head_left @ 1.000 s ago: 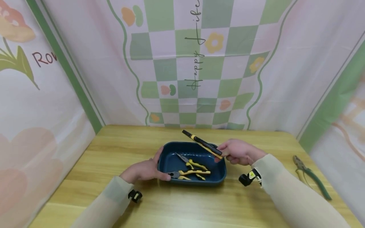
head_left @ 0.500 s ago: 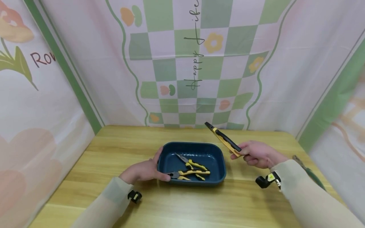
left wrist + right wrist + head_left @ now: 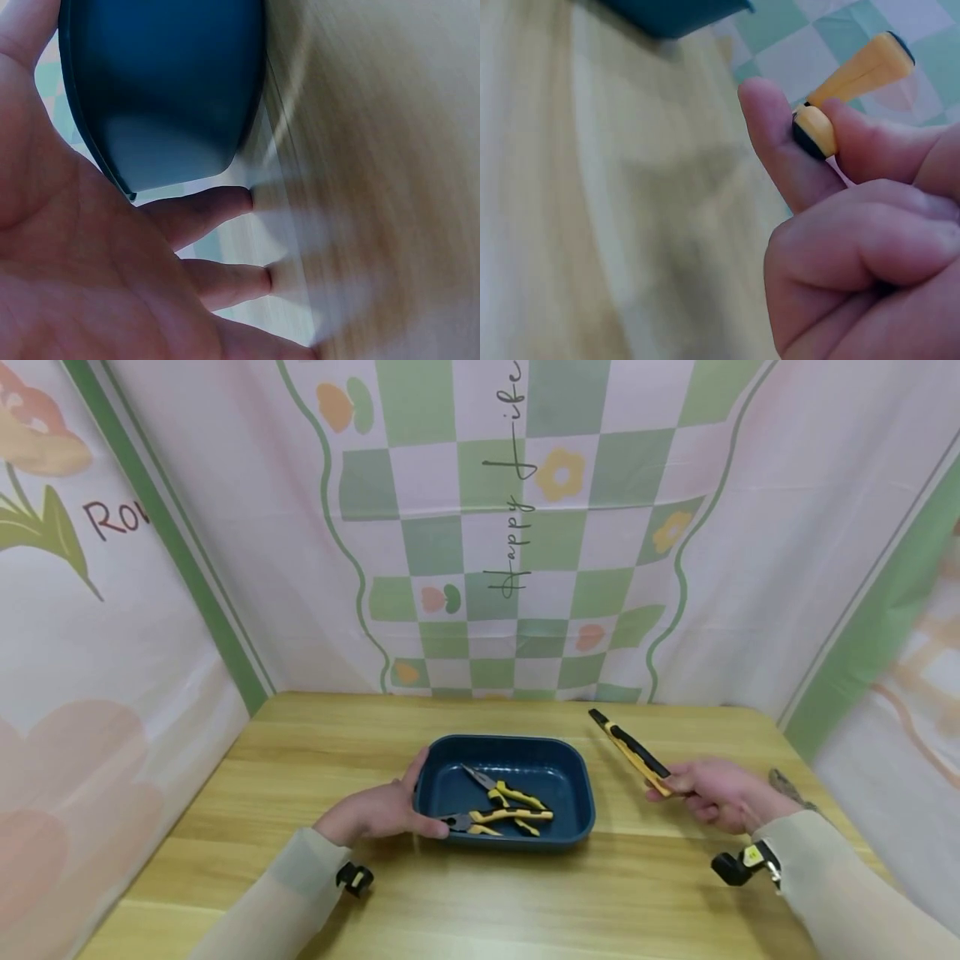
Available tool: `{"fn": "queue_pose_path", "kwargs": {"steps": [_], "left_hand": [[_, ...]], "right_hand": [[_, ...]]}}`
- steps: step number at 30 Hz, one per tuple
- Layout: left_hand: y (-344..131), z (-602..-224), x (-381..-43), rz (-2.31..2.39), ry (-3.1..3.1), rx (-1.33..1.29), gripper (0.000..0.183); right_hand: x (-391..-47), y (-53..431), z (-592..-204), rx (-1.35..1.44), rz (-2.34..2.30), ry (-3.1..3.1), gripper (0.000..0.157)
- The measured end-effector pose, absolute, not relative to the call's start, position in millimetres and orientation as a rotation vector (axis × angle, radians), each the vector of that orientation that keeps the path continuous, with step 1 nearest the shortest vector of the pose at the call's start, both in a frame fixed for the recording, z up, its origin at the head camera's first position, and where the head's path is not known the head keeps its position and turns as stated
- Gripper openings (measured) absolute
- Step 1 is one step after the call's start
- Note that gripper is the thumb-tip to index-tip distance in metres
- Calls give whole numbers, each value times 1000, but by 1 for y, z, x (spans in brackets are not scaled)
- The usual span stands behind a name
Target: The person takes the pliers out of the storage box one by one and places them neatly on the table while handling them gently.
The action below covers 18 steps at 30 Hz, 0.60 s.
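My left hand rests at the left end of a dark blue tray, thumb at the near rim and index finger at the far side. In the left wrist view the palm faces the tray's end wall, with straight, spread fingers reaching down by the tabletop. Inside the tray lie needle-nose pliers and a second pair of yellow-black pliers, crossing them. Right of the tray, my right hand pinches yellow-black pliers by one handle between thumb and index finger. Their head points up and away to the left.
A wooden table carries everything. Another pair of pliers lies at the right edge, mostly hidden behind the right sleeve. Printed cloth hangs behind the table and along both sides.
My right hand has carried the pinched pliers from above the tray out to the right, then slightly lower. The left hand and the tray have stayed put. The sleeve now covers more of the far-right pliers.
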<state>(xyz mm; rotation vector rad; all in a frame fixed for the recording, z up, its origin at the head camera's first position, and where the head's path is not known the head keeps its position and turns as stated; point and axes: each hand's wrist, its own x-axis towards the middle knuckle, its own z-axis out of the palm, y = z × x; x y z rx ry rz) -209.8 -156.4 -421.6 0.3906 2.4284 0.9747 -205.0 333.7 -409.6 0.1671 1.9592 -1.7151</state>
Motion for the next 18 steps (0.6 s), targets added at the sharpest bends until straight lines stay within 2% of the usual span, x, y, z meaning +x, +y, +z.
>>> {"fn": "queue_pose_path", "kwargs": {"steps": [18], "left_hand": [[-156, -421, -211, 988, 2416, 382, 133]], "right_hand": [[-195, 330, -434, 82, -1478, 2203, 24]]}}
